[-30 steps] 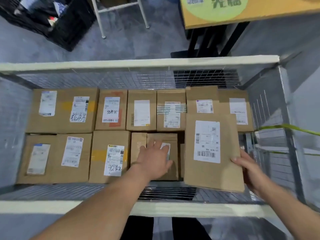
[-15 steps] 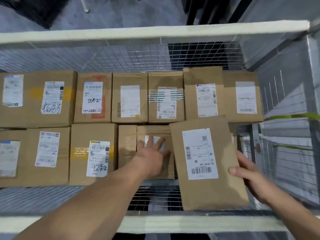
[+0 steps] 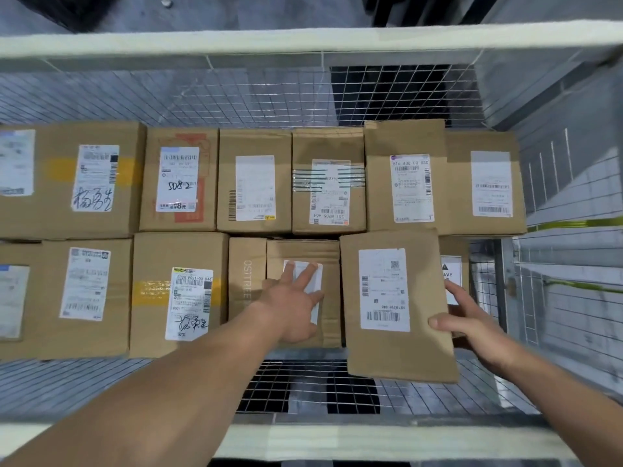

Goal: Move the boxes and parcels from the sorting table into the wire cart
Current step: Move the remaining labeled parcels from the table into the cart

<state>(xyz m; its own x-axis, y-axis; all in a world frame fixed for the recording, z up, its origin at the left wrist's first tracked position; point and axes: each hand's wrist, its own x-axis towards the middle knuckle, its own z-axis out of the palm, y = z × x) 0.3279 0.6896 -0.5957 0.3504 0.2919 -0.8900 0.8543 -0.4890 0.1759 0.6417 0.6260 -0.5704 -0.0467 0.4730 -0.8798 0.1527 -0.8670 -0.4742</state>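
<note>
I look down into the wire cart (image 3: pixel 303 42), where two rows of labelled cardboard boxes cover the floor. My right hand (image 3: pixel 472 318) holds a flat brown parcel (image 3: pixel 394 348) by its right edge, thumb on top, over the front row's right end. My left hand (image 3: pixel 293 301) lies flat with spread fingers on a small box (image 3: pixel 330 257) in the front row. That box stands beside a narrow upright box (image 3: pixel 246 264). A box with a "HEAVY" label (image 3: pixel 453 264) shows partly under the parcel.
The back row runs from a wide box (image 3: pixel 60 183) at the left to a box (image 3: pixel 485 187) by the right mesh wall (image 3: pixel 556 264). A strip of bare mesh floor (image 3: pixel 303 385) lies between the front row and the near rail (image 3: pixel 337 439).
The parcel has come lower and closer into the cart over the front row's right end. My left hand stays on the small box, its fingers now spread. The view has tilted further down.
</note>
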